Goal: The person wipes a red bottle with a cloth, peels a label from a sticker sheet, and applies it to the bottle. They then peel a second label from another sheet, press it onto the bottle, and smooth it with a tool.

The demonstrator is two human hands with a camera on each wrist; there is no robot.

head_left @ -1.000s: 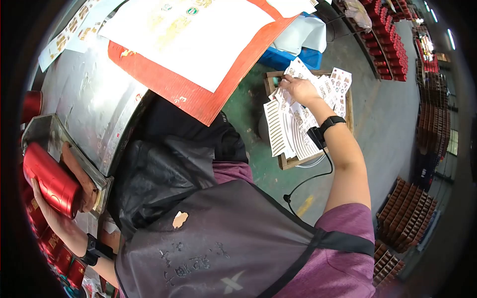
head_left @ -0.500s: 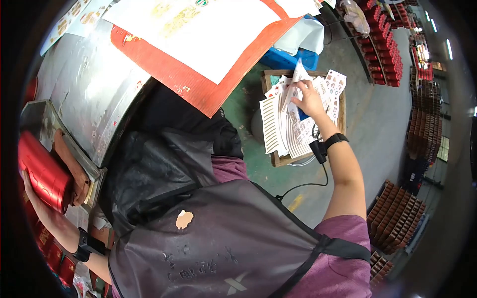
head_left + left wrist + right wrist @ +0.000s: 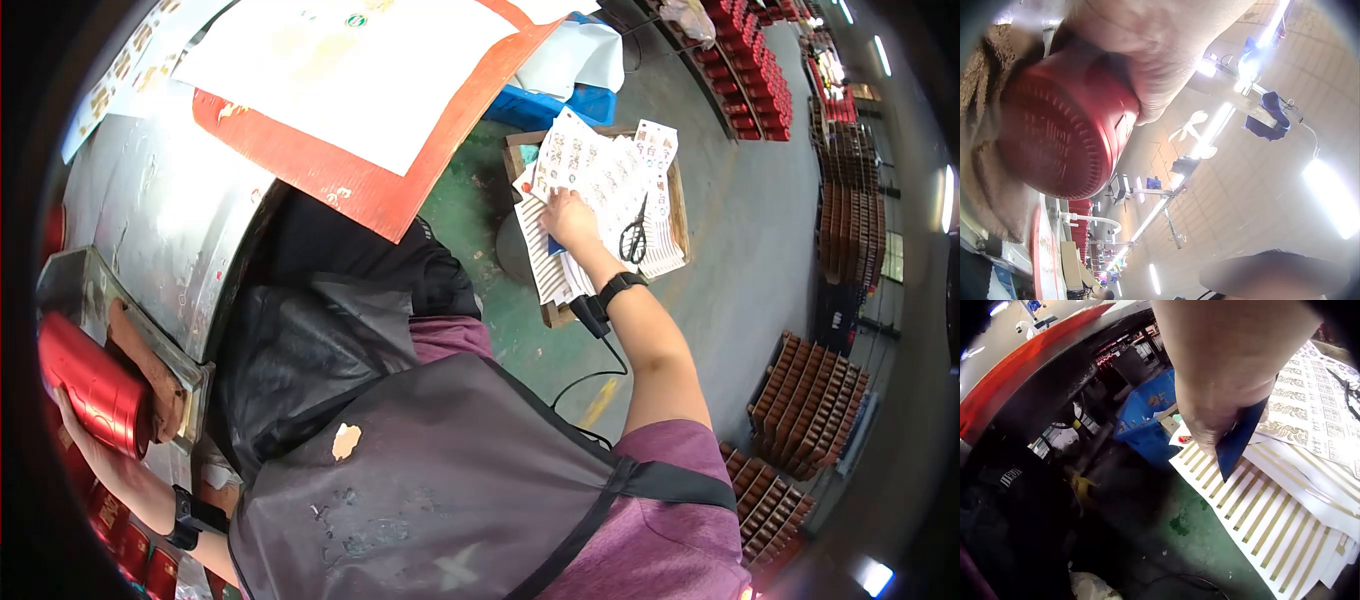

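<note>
The left hand (image 3: 120, 475) curls round a red container (image 3: 95, 385) at the far left, beside a brown cloth (image 3: 145, 370). Seen by the left wrist camera, the hand (image 3: 1147, 50) grips the red container (image 3: 1054, 134), its round embossed end in view. Over printed white sheets (image 3: 590, 155) is the right hand (image 3: 572, 222), with a flat dark blue piece (image 3: 556, 245) under its palm. In the right wrist view the fingers bend around this blue piece (image 3: 1238, 440) above gold-striped sheets (image 3: 1260, 519). Black scissors (image 3: 633, 243) lie on the sheets; their tips are partly hidden.
A wooden tray (image 3: 680, 215) holds the sheets. Behind it stands a blue crate (image 3: 590, 105). A red board (image 3: 225, 120) with white paper overhangs a metal table (image 3: 150, 200). Stacked red items (image 3: 745, 75) and brown racks (image 3: 805, 405) stand on the right.
The right hand has moved left and down across the sheets. A sheet that stood raised beside it now lies flatter, and the scissors show more. The left hand keeps its grip.
</note>
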